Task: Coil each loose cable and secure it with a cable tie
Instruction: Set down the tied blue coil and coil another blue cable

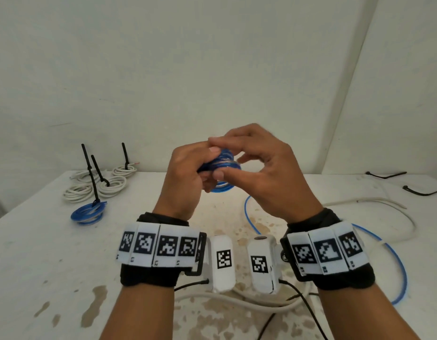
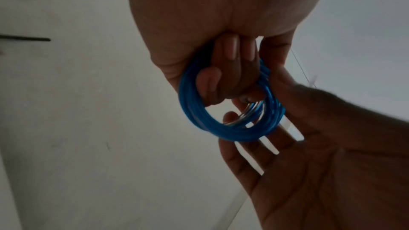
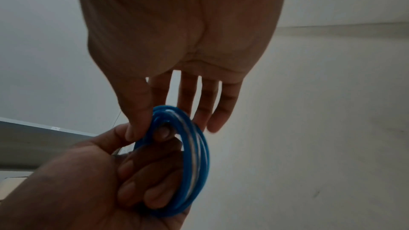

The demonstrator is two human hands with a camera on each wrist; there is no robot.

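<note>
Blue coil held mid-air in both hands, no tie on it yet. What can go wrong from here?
1. The blue coil has no tie on it. The left hand grips it through the loops while the right hand only pinches its rim, so turns may spring loose when a hand lets go.
2. The spare cable ties lie far right on the table; fetching one leaves a one-handed hold.
3. The loose blue tail trails around the right wrist and might snag.
</note>
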